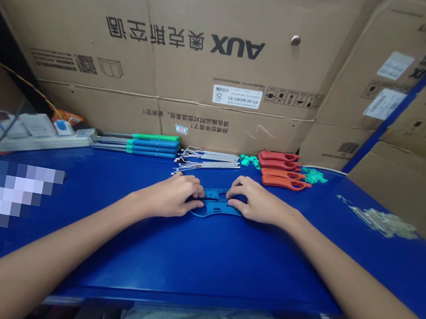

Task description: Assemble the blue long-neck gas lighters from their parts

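Note:
Two blue plastic lighter handle shells (pixel 217 210) lie side by side on the blue table in front of me, each with an oval finger hole near an end. At their left end is my left hand (pixel 179 195), fingers closed in a pinch over the shell edge. My right hand (pixel 256 199) pinches the right end, thumb and fingertips curled at the shells. A thin dark line runs between the shells; I cannot tell whether it is a gap or a slim part. The fingers hide both ends.
Behind the hands lie long lighters with blue and green handles (pixel 154 145), thin metal rods (pixel 213 160), red and orange handle shells (pixel 282 170) and small green parts (pixel 314 175). Clear plastic pieces (pixel 386 223) lie right, a power strip (pixel 32 137) left. Cardboard (pixel 194 75) walls the back.

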A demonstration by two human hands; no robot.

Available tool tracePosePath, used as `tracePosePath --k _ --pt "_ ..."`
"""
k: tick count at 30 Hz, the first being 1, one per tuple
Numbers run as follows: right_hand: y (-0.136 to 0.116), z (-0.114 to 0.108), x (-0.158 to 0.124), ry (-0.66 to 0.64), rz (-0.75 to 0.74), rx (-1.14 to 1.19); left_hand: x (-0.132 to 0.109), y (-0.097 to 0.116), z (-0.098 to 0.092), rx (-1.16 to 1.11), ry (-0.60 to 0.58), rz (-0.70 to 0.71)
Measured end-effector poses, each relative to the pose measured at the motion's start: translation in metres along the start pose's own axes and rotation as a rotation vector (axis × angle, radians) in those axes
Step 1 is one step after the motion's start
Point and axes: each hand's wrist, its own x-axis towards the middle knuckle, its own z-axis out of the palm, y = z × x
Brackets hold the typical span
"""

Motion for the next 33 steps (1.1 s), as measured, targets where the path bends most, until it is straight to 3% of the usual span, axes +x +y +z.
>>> tracePosePath --k 19,33 --pt "-0.0022 -0.004 -0.002 0.032 -0.034 -0.022 0.0004 -0.0007 -0.0025 0.04 0.018 -0.006" --pt "0.0001 0.0031 0.0009 -0.012 0.034 -0.052 -0.0003 -0.0012 -0.0007 0.028 -0.009 -0.008"
